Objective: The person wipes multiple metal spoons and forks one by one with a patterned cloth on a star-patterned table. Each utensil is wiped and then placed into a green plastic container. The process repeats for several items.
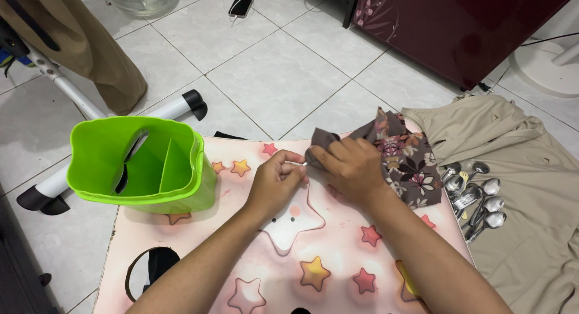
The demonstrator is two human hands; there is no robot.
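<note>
Head view, items listed left to right.

1. Caddy [142, 163]: bright green plastic, divided into compartments, upright at the left edge of the tabletop [338, 266], its open top within reach of both hands. Dark slots show in its walls; what it holds cannot be told.

2. Tabletop: low, pink, printed with stars, set on a white tiled floor [271, 67].

3. Left hand [278, 182]: grip pinched narrow on a thin pale end of something that runs into the cloth; most likely a utensil handle, steadied so the other hand can work on it.

4. Right hand [350, 167]: grip closed over a fold of the cloth [404, 157], pressing it around the hidden part of that same item, as in wiping.

5. Cloth: brown, floral, bunched at the tabletop's far right edge, trailing right.

6. Spoons [476, 199]: steel, heaped just beside the tabletop on a beige garment [531, 169] spread over the floor, which keeps them off the tiles.
</note>
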